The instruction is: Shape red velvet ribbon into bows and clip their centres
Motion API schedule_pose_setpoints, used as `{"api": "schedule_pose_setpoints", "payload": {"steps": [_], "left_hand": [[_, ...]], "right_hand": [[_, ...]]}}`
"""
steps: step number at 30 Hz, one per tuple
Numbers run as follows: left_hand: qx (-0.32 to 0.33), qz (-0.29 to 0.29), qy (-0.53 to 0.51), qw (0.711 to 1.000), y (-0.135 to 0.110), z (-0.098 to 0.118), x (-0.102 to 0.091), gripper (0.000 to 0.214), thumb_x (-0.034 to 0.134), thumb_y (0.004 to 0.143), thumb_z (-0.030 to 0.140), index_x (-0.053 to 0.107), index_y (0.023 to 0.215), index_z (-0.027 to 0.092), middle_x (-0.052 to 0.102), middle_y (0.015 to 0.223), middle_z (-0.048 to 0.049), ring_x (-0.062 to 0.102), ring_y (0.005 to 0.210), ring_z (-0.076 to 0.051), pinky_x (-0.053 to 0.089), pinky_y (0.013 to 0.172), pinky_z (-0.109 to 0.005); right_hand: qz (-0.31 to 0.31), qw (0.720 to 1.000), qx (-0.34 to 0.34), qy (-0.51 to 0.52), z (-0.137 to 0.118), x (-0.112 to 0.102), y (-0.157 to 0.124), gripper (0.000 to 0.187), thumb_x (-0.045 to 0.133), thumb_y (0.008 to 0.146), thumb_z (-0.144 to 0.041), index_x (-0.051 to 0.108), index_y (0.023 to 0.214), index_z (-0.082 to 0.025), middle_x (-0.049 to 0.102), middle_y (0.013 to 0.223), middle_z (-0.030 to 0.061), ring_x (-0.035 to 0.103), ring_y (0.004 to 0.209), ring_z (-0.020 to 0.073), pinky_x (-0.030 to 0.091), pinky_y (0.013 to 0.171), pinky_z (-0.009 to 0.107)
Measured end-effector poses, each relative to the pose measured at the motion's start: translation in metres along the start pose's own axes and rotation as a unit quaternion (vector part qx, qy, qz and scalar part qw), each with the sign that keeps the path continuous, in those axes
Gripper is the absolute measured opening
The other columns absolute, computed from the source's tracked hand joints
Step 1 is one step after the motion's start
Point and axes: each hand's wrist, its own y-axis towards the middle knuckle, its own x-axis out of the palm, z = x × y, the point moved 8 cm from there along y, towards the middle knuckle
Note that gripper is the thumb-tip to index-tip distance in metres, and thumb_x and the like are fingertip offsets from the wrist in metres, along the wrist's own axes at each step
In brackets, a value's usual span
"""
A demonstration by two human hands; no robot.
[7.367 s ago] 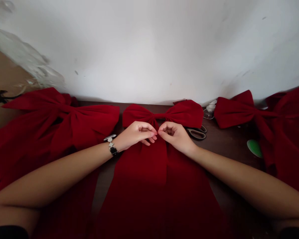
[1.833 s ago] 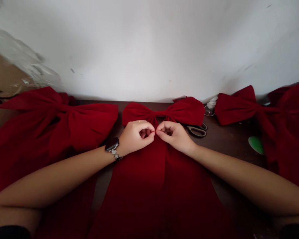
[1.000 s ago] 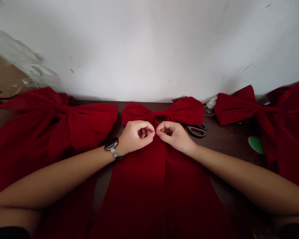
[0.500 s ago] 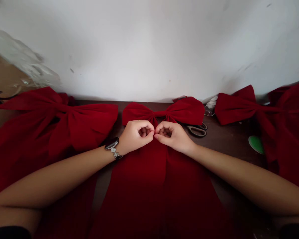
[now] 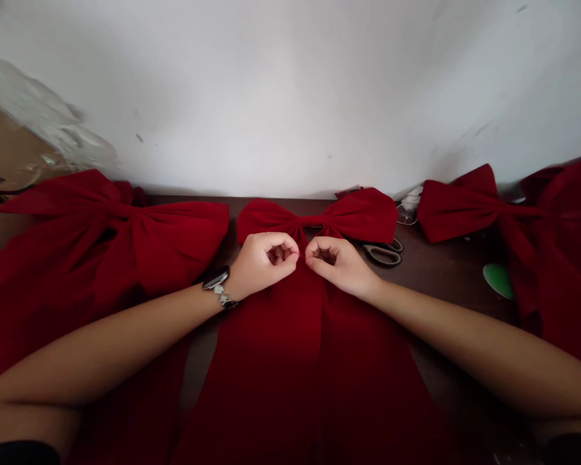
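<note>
A large red fabric bow (image 5: 363,216) lies in the middle of the dark table, its two long tails spread toward me. Just below its knot, my left hand (image 5: 271,258) is closed, thumb and index fingertip pinched together. Facing it, my right hand (image 5: 341,261) makes the same pinch, a narrow gap from the left fingertips. Whatever is between the fingertips is too small to make out, and red cloth lies right behind them. A dark watch (image 5: 217,278) and a bracelet are on my left wrist.
Another red bow (image 5: 174,232) lies at the left, and more red bows (image 5: 459,206) at the right. Scissors (image 5: 385,253) rest beside my right hand, partly under the middle bow. A green round object (image 5: 498,280) lies farther right. Behind the table (image 5: 445,271) rises a white wall.
My hands have drawn slightly apart: the fingertips were touching and now a small gap separates them. The bow has stayed in place.
</note>
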Motion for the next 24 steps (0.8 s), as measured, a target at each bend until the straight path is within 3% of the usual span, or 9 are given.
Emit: {"api": "schedule_pose_setpoints", "payload": {"steps": [18, 21, 24], "left_hand": [[-0.014, -0.013, -0.023, 1.000, 0.000, -0.003, 0.002, 0.005, 0.057, 0.075, 0.012, 0.061, 0.071, 0.013, 0.059, 0.063, 0.0003, 0.050, 0.053, -0.006, 0.040, 0.049, -0.016], [-0.040, -0.013, -0.066, 0.997, 0.001, -0.010, 0.000, 0.006, 0.053, 0.079, 0.013, 0.058, 0.083, 0.014, 0.057, 0.070, 0.0012, 0.049, 0.054, -0.005, 0.041, 0.049, -0.015], [-0.065, -0.056, -0.102, 0.991, 0.002, -0.016, 0.005, 0.021, 0.048, 0.083, 0.014, 0.056, 0.103, 0.016, 0.058, 0.083, 0.0004, 0.051, 0.053, -0.004, 0.042, 0.047, -0.015]], "right_hand": [[-0.001, 0.999, 0.023, 0.038, 0.002, -0.002, 0.001, 0.008, 0.052, 0.076, -0.018, 0.052, 0.068, -0.016, 0.047, 0.060, -0.0049, 0.040, 0.055, 0.0071, 0.032, 0.054, 0.022], [0.002, 0.999, 0.026, 0.044, 0.002, -0.003, 0.002, 0.008, 0.050, 0.075, -0.017, 0.051, 0.066, -0.016, 0.047, 0.059, -0.0046, 0.040, 0.055, 0.0077, 0.032, 0.055, 0.022], [0.001, 0.998, 0.030, 0.054, 0.001, -0.004, 0.001, 0.008, 0.048, 0.073, -0.016, 0.050, 0.065, -0.017, 0.047, 0.058, -0.0047, 0.040, 0.054, 0.0081, 0.032, 0.055, 0.023]]}}
